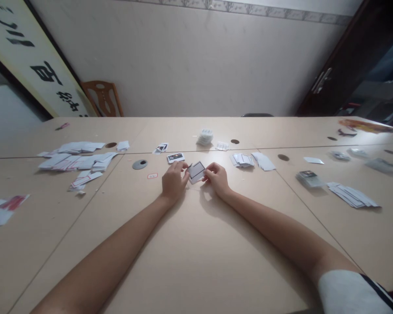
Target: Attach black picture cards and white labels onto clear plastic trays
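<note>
Between my two hands is a small white card with a dark printed line, held tilted a little above the table. My left hand pinches its left edge between thumb and fingers. On the opposite edge, the thumb and forefinger of my right hand are closed. Just beyond my left hand lies a card with a dark printed picture. A small red-bordered label rests to the left of that hand. Past my right hand sits a pile of white cards, with a fanned stack of white papers beside it.
Heaps of white paper slips cover the left of the table. A stack of clear sleeves stands at the back. On the right are a packed card stack and fanned white strips. A grey grommet is set into the tabletop.
</note>
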`<state>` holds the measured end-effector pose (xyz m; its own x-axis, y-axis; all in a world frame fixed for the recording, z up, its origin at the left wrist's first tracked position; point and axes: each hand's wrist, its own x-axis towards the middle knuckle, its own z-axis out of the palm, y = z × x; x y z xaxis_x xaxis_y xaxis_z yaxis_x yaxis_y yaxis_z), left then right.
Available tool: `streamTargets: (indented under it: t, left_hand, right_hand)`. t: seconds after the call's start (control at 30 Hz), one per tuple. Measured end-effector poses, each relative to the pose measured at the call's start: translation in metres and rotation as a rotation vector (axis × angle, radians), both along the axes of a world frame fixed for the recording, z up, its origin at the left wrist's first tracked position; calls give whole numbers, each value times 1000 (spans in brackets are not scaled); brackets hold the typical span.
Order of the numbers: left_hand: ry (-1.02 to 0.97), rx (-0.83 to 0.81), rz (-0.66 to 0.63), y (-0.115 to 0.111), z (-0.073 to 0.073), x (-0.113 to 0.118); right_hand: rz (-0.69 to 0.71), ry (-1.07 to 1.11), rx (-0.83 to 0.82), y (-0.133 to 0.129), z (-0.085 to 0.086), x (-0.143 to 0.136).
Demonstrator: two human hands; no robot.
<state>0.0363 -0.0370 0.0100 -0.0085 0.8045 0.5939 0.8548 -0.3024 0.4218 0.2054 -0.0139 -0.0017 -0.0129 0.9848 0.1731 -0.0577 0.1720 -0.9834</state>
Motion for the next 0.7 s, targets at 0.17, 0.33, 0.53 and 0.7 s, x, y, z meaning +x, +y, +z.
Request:
streamTargets:
  t: [0.17, 0.33, 0.53, 0.7]
  left_hand:
    - [-29, -16, 20, 2, 0, -1]
    - [-46, -18, 23, 3, 0, -1]
    - [-68, -30, 30, 4, 1, -2]
    - [-81, -30, 28, 4, 1, -3]
  right_hand:
    - [-33, -19, 20, 2, -2, 1]
    - [-39, -2, 17, 2, -2, 2]
    - [-78, -12, -3, 2, -1, 2]
    - [-92, 6, -14, 6, -6, 2]
